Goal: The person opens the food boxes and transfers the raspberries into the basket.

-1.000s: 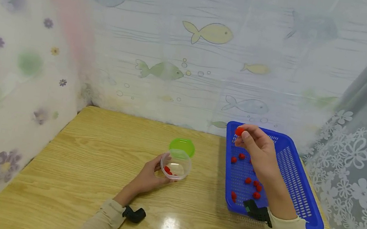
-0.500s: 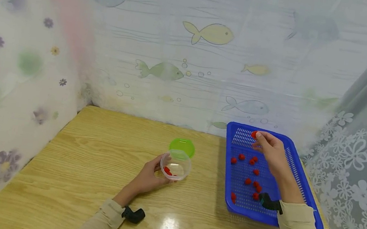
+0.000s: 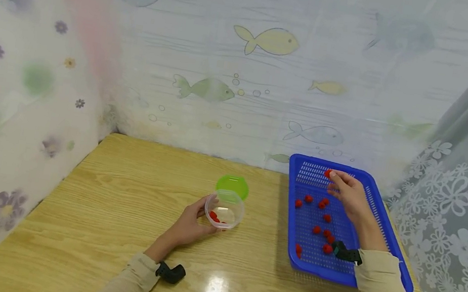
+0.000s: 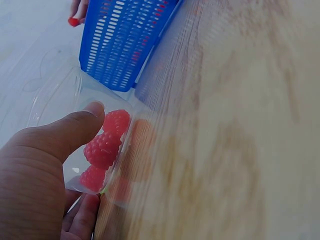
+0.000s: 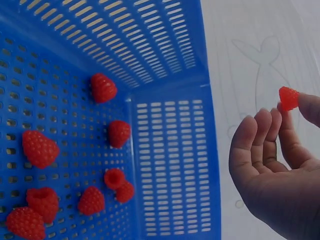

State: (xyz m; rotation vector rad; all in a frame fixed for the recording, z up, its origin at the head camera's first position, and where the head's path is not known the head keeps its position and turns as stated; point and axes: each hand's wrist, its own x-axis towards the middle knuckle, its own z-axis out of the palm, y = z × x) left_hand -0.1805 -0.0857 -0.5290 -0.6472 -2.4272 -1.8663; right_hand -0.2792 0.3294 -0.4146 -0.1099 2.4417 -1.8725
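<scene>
My left hand grips a clear plastic tub on the table, thumb and fingers around its side. Several red raspberries lie at the bottom of the tub, seen through its wall in the left wrist view. Above the back part of a blue plastic basket, my right hand pinches one raspberry between thumb and index finger. The other fingers are loosely bent. Several more raspberries are scattered over the basket's floor.
A green lid lies on the wooden table just behind the tub. Patterned curtains hang behind the table and along both sides. The basket stands at the table's right, close to the side curtain.
My right hand has moved to the right and slightly down over the basket, keeping the raspberry in its pinch. The left hand and the tub have stayed in place.
</scene>
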